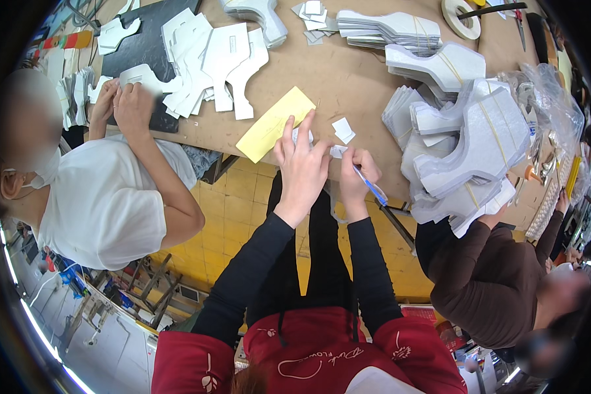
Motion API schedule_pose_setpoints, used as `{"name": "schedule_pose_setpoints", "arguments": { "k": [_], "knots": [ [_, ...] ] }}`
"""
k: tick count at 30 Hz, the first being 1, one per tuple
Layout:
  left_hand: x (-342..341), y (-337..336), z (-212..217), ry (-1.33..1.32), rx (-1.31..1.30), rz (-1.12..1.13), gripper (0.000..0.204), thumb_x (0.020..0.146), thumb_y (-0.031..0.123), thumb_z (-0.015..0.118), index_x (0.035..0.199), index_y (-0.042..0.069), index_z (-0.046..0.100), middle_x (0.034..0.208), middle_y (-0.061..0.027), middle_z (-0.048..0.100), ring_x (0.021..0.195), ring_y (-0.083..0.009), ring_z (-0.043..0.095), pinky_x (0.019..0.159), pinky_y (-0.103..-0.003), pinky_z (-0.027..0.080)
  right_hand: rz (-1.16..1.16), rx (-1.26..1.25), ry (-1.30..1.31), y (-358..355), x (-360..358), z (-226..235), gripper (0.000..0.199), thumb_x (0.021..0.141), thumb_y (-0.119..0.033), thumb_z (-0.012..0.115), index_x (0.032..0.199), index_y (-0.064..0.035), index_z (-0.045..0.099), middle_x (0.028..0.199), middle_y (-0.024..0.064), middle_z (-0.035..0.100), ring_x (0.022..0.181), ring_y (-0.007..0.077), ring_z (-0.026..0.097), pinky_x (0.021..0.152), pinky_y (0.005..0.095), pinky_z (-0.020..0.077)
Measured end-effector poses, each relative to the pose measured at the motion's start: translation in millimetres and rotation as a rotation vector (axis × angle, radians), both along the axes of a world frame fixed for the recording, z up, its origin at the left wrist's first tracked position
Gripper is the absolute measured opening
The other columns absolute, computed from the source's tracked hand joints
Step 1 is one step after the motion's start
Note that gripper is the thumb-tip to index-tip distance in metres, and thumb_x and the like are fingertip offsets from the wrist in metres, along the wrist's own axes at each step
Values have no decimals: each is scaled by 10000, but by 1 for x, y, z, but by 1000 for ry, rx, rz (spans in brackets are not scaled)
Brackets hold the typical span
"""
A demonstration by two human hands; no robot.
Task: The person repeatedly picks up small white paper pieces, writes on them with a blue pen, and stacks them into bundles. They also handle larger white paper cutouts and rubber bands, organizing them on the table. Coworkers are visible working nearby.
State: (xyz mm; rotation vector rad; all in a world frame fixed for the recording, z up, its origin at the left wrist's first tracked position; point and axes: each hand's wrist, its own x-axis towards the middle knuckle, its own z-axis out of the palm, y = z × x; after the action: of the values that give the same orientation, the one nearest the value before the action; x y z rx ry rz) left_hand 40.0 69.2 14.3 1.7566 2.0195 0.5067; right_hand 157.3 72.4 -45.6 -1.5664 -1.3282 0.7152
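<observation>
At the near edge of the brown work table, a yellow paper slip (274, 125) lies tilted. My left hand (301, 167) reaches over the slip's right end with its fingers stretched out, the fingertips touching it. Under these fingers shows a bit of something white, mostly hidden. To the right, my right hand (359, 172) is closed round a blue and white pen (373, 188), whose back end points down toward me. A small white piece (338, 151) sits between my two hands, by the right fingertips. Just beyond it lie small white squares (343, 130).
Banded stacks of grey-white curved pieces (469, 141) crowd the table's right side. Loose white cut pieces (210, 56) spread at the upper left, near a dark mat (152, 39). A tape roll (461, 18) lies far right. Co-workers in white (105, 203) and brown (486, 282) flank me.
</observation>
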Motion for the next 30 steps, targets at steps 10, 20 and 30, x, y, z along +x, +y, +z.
{"name": "schedule_pose_setpoints", "arguments": {
  "k": [10,20,30],
  "knots": [
    [0,0,0,3,3,4,211,783,85,755,985,142,738,1562,-102,377,1449,-395,260,1088,-554,266,46,47,-88,1,1,5,384,844,76,676,632,-32,375,536,89,390,452,167,350,444,328,316],
    [0,1,1,-12,-6,-7,206,781,77,755,978,133,734,1562,-106,376,1452,-401,253,1093,-558,256,-32,25,-90,0,2,3,385,816,111,649,627,-30,345,538,104,375,450,186,323,441,341,292],
    [-2,-1,-2,-8,-3,-38,217,783,75,755,991,118,709,1540,-108,399,1450,-398,256,1084,-562,231,-107,-86,281,1,13,1,421,890,79,622,650,-72,311,559,16,400,501,85,341,467,284,287]
  ]
}}
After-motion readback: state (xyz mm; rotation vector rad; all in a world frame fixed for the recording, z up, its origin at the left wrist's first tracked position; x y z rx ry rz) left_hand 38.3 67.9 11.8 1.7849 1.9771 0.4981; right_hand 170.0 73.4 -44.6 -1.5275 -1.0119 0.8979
